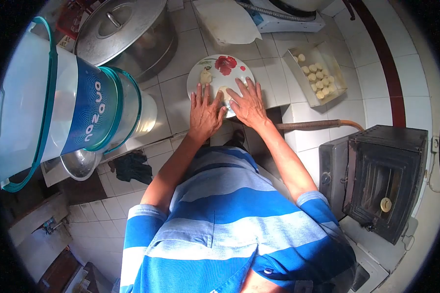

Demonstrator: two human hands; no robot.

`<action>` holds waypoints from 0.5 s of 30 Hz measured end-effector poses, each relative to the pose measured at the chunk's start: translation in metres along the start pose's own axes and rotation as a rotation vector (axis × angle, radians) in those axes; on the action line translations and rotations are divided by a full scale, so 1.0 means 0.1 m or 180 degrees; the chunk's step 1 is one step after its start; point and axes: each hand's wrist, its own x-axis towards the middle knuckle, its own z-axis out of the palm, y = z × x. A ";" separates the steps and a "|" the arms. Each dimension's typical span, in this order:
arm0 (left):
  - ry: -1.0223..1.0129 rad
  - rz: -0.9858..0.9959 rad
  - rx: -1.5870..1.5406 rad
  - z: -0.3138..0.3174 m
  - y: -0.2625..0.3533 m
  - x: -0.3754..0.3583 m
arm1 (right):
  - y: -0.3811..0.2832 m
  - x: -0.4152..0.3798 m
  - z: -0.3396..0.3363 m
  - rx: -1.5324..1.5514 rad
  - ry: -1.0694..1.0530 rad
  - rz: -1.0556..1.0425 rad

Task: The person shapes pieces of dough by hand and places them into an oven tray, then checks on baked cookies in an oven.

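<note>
A white plate (199, 73) with a red flower print lies on the tiled counter. My left hand (205, 113) rests palm down over its near left edge, fingers apart. My right hand (249, 103) is spread over the near right part of the plate, its fingertips on the plate. Between the two hands lies a flat piece of pale dough (224, 93), partly covered by my fingers. Another pale dough piece (206, 76) sits just beyond my left fingertips. Neither hand is closed around anything.
At the right, an open box (305, 89) holds several round pale pieces. A large lidded metal pot (154, 53) stands behind left. Clear buckets (66, 97) crowd the left. A small black oven (386, 171) is at the right, with a hose (318, 125) near the counter.
</note>
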 end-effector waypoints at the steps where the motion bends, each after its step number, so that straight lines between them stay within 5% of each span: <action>1: -0.0007 0.0003 -0.0005 -0.01 0.01 0.00 | 0.01 0.00 0.01 -0.0025 -0.0010 0.0000; 15: -0.0164 0.0270 -0.0148 -0.03 0.04 -0.15 | -0.05 -0.11 -0.01 0.0023 -0.0104 -0.0002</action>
